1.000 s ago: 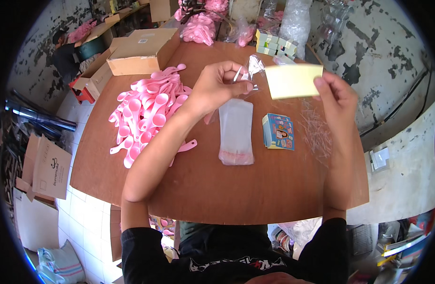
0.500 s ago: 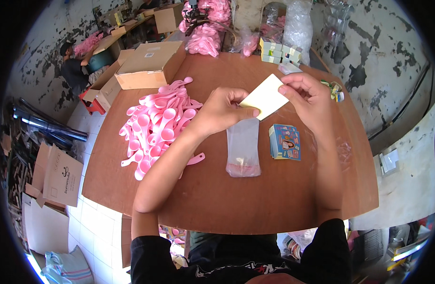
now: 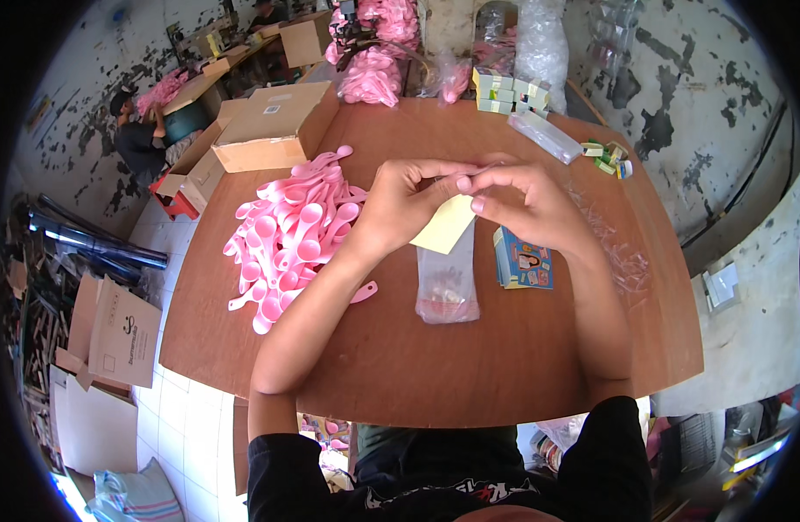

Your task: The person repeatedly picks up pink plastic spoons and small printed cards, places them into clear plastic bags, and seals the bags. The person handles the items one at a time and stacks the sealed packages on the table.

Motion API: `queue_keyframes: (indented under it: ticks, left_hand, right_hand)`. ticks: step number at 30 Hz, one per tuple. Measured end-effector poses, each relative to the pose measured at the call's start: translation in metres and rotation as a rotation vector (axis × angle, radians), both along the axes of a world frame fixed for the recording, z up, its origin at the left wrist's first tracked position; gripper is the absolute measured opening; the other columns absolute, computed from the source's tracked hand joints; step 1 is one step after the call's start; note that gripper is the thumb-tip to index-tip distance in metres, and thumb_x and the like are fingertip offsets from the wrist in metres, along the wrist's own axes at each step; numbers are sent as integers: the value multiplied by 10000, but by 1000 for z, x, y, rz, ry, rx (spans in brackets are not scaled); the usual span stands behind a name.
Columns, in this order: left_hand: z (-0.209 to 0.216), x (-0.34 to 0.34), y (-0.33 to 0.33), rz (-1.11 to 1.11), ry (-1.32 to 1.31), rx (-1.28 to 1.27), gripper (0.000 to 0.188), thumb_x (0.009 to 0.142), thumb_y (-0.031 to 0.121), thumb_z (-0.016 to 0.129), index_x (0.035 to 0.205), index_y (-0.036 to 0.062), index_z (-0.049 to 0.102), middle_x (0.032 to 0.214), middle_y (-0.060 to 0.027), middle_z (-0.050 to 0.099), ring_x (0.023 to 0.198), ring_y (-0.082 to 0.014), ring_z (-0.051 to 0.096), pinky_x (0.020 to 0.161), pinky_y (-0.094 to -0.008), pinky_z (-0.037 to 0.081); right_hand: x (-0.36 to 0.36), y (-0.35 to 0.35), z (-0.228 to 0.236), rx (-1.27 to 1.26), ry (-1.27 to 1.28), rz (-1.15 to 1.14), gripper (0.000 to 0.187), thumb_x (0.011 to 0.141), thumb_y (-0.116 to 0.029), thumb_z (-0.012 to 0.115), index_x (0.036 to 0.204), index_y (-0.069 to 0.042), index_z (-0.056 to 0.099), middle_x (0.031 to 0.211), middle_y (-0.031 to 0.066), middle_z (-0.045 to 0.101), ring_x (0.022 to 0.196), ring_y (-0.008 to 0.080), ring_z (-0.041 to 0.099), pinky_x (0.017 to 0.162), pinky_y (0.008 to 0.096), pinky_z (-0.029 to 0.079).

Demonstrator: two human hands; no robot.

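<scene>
My left hand (image 3: 401, 202) is closed on a blank pale yellow card (image 3: 445, 228), which hangs tilted below its fingers. Bent inward, my right hand (image 3: 528, 202) has its fingertips together against the left fingertips, its thumb by the card's upper corner. What the right fingers pinch is too small to make out. Beneath the card lie flat clear plastic bags (image 3: 447, 291). Right of them sits a stack of blue printed cards (image 3: 528, 265). A heap of pink plastic scoops (image 3: 291, 230) lies to the left of my left forearm.
A closed cardboard box (image 3: 274, 122) stands at the table's far left. Small banded card bundles (image 3: 504, 90), a clear plastic packet (image 3: 546, 137) and yellow-green bits (image 3: 610, 158) lie at the far right. Clear plastic strips (image 3: 626, 265) lie near the right edge. Another person (image 3: 139, 135) sits beyond the boxes.
The yellow card has swung down and left, now below my fingers. My right hand has moved left and down to meet the left fingertips.
</scene>
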State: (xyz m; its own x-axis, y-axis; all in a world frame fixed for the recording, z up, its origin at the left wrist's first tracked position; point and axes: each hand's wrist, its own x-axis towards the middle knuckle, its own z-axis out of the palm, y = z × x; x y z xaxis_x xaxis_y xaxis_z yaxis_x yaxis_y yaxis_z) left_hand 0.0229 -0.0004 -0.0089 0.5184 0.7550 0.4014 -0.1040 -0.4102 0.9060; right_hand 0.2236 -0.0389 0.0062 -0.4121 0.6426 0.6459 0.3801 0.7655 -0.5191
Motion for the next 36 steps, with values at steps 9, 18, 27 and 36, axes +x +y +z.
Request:
queue_keyframes:
  ticks: [9,18,27,36]
  left_hand:
    - [-11,-6,9,13,116,398,284,881,47,678,1151,-35,647,983,-89,696,883,-130,659,780,-259,535]
    - [36,-53,7,319,73,416,465,761,34,750,1197,40,590,871,-118,714,752,-167,685,679,-321,538]
    - [35,-60,10,296,21,400,521,760,72,770,1239,44,568,869,-114,714,777,-165,673,685,-319,526]
    - [37,-69,10,366,175,356,481,792,36,759,1227,18,556,935,-52,648,862,-122,597,751,-285,513]
  right_hand:
    - [-8,-3,-8,-558,-143,47,173,897,-54,647,1033,54,644,967,89,674,814,106,625,759,257,510]
    - [-77,1,-51,-116,195,-46,229,880,-99,652,1090,-25,596,1026,92,677,765,197,677,697,307,520]
    - [-131,13,-98,21,-655,208,170,826,-83,636,991,-59,666,848,160,669,822,342,657,714,427,526]
    - [-85,-1,-20,-203,-149,350,130,836,-33,682,964,-14,697,918,81,700,806,157,660,722,289,507]
